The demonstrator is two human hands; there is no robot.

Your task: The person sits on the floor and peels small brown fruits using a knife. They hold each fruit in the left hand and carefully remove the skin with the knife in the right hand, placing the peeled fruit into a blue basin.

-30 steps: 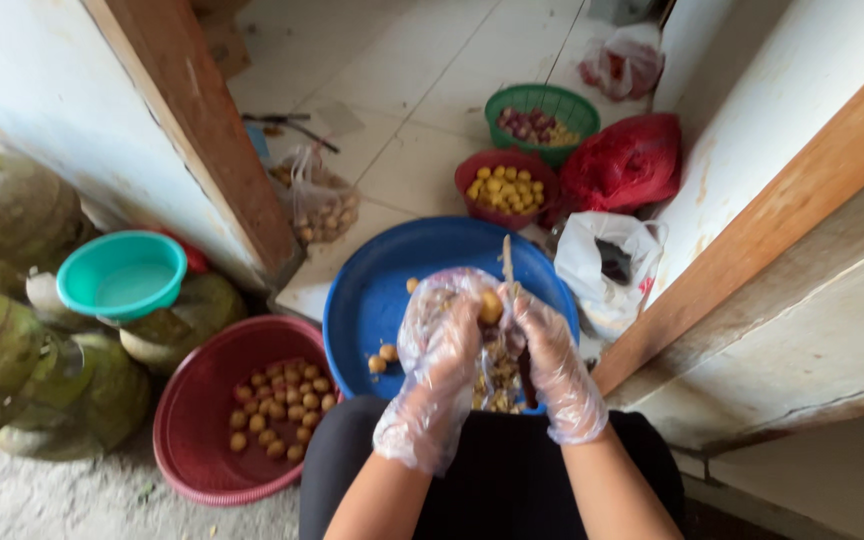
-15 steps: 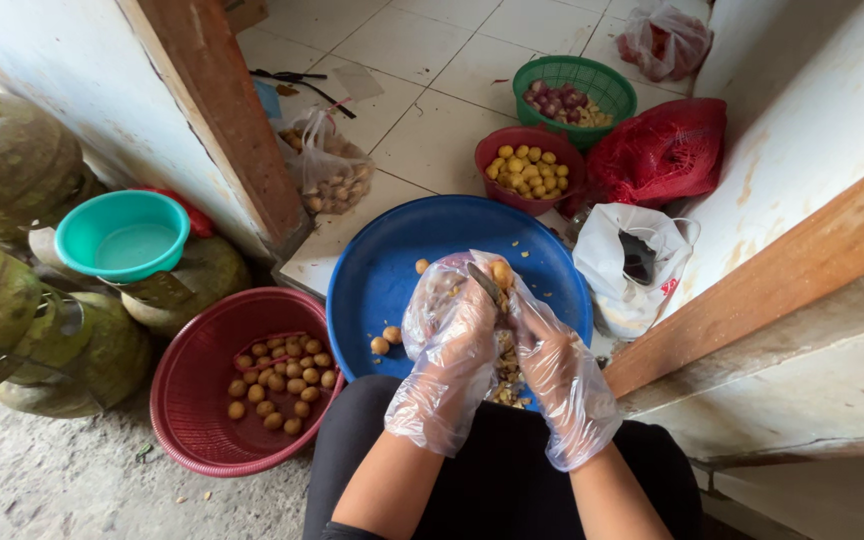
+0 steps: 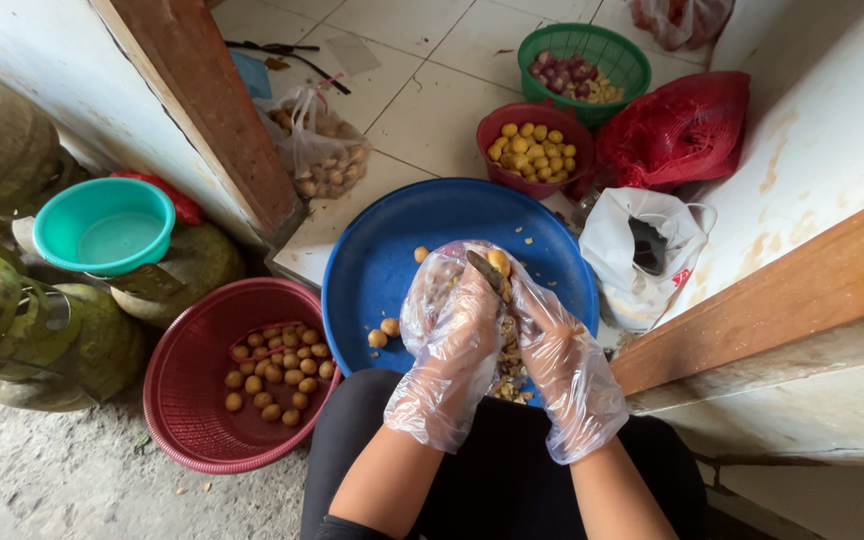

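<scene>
we see both hands in loose clear plastic gloves, meeting over a big blue basin (image 3: 382,260) that rests against the person's dark-clothed lap. the left hand (image 3: 449,340) has its fingers (image 3: 472,300) curled around a small round yellow-brown fruit (image 3: 498,262), which sits right at the fingertips above the middle of the basin. the right hand (image 3: 562,365) is clenched on a small knife (image 3: 482,270), whose dark blade lies against the fruit. under the hands, a heap of peelings (image 3: 508,365) lies on the near side of the basin, and a few loose fruits (image 3: 384,332) sit on its bare blue bottom to the left.

just left of the basin, a red plastic basket (image 3: 187,420) on the floor holds a cluster of the same brownish fruits. beyond it, a teal bowl (image 3: 102,225) sits on top of green gas cylinders (image 3: 12,330). past the basin's far rim, a small red bowl (image 3: 524,115) holds yellow peeled fruits, and behind that a green basket (image 3: 612,45) holds purplish and pale pieces. a red plastic bag (image 3: 677,130) lies just right of the red bowl, a white plastic bag (image 3: 642,250) is beside the basin's right edge, and a clear bag of brown fruits (image 3: 317,155) leans near a wooden door frame (image 3: 212,110).
</scene>
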